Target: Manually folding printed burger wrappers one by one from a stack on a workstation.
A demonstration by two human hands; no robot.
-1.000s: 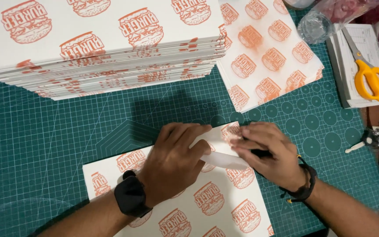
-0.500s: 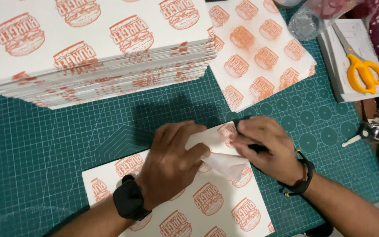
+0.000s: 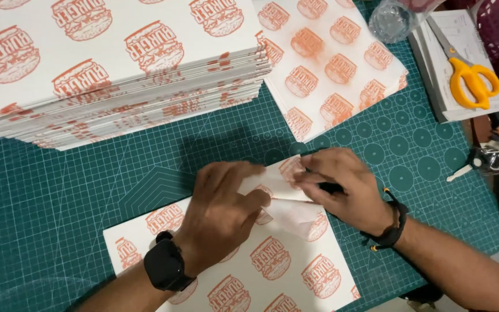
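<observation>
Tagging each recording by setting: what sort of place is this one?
Probably a craft or packaging workbench: a green cutting mat covers the surface, a tall stack of printed wrapping sheets sits on it, and yellow-handled scissors lie nearby.

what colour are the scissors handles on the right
Yellow: the scissors lie on a pale pad, clearest in the head view.

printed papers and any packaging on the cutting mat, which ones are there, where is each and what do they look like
Tall stack of sheets: top left, white with orange burger prints.
Loose sheet: top centre, right of the stack, same print, slightly faded.
Folded sheet: bottom centre, under the left hand and right hand, white with orange burgers.
Clear plastic bag: top right, crumpled.
Yellow-handled scissors: right, on a white pad.
</observation>
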